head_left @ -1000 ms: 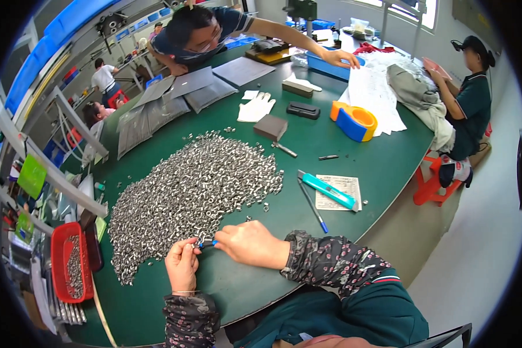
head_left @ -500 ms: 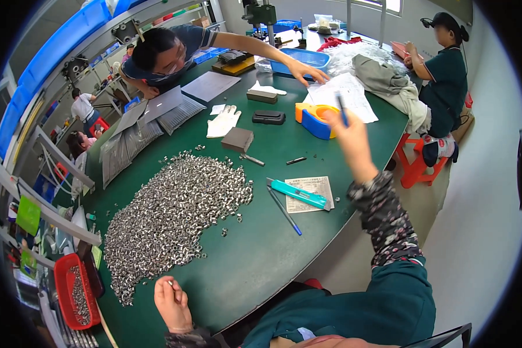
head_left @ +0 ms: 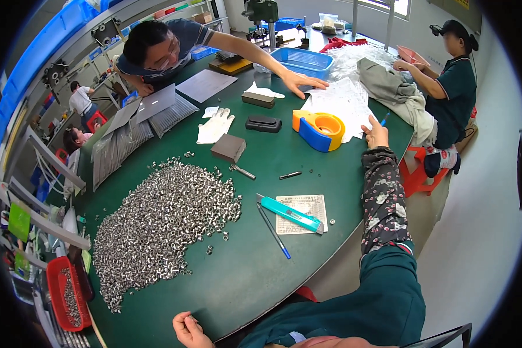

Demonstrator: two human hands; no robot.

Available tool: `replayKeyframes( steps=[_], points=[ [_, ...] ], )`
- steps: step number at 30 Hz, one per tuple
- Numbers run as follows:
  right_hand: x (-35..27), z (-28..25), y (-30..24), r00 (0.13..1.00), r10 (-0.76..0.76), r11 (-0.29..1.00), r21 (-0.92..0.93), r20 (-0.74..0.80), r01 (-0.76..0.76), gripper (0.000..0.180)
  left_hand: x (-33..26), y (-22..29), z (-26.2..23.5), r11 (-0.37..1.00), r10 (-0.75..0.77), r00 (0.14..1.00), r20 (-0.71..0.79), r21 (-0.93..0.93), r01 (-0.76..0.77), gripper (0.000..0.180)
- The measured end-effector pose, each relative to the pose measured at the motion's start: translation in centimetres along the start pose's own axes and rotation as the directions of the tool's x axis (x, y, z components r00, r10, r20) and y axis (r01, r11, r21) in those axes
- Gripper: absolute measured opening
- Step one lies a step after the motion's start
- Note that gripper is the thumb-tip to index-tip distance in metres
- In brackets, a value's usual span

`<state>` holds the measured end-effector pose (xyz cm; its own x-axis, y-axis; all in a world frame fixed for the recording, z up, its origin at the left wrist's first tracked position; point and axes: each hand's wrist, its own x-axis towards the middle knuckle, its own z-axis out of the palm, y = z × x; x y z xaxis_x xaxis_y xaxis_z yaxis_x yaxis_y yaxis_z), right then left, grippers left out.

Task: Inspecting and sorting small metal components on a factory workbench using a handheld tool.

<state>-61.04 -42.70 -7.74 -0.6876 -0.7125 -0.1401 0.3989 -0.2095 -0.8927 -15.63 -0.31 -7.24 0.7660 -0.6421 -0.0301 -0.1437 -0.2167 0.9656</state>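
Note:
My right hand (head_left: 377,136) is stretched out to the far right edge of the table. A blue pen (head_left: 385,119) sticks out between its closed fingers, and the fingertips are at the near edge of the white paper sheets (head_left: 345,107). Low in the picture, my left hand (head_left: 191,332) rests at the near table edge with fingers curled together; what they hold, if anything, is too small to name. Beyond it spreads a large pile of small metal rings (head_left: 168,226). A co-worker's hand (head_left: 301,82) lies on the far end of the sheets.
An orange and blue tape dispenser (head_left: 319,132) stands beside the papers. Nearer lie a teal utility knife (head_left: 290,214) on a printed slip, a pen (head_left: 274,232), a grey block (head_left: 228,148) and a white glove (head_left: 215,127). A red bin (head_left: 87,316) sits left; a blue basket (head_left: 301,72) stands far.
My right hand has come down from above the tape dispenser, moving right to the papers' edge with the pen. My left hand has drawn back toward the near edge. The view has shifted slightly.

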Motion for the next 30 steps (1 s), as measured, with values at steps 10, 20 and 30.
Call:
replayKeyframes(
  steps=[10,20,30],
  points=[
    [1.8,0.4,1.7,0.876,-0.466,0.684,-0.579,0.122,0.444,0.022,0.2,-0.4,-0.1,0.990,0.094,0.990,0.105,0.097,-0.104,0.015],
    [-0.8,0.5,-0.4,0.891,-0.038,0.974,-0.181,0.453,0.133,0.032,0.6,-0.1,0.3,0.961,0.261,0.959,0.107,0.065,-0.269,0.013],
    [1.7,2.7,0.0,0.926,-0.365,0.351,-0.936,-0.102,0.036,0.037,0.3,-1.2,-0.4,0.972,0.184,0.972,0.149,0.122,-0.202,0.015]
  ],
)
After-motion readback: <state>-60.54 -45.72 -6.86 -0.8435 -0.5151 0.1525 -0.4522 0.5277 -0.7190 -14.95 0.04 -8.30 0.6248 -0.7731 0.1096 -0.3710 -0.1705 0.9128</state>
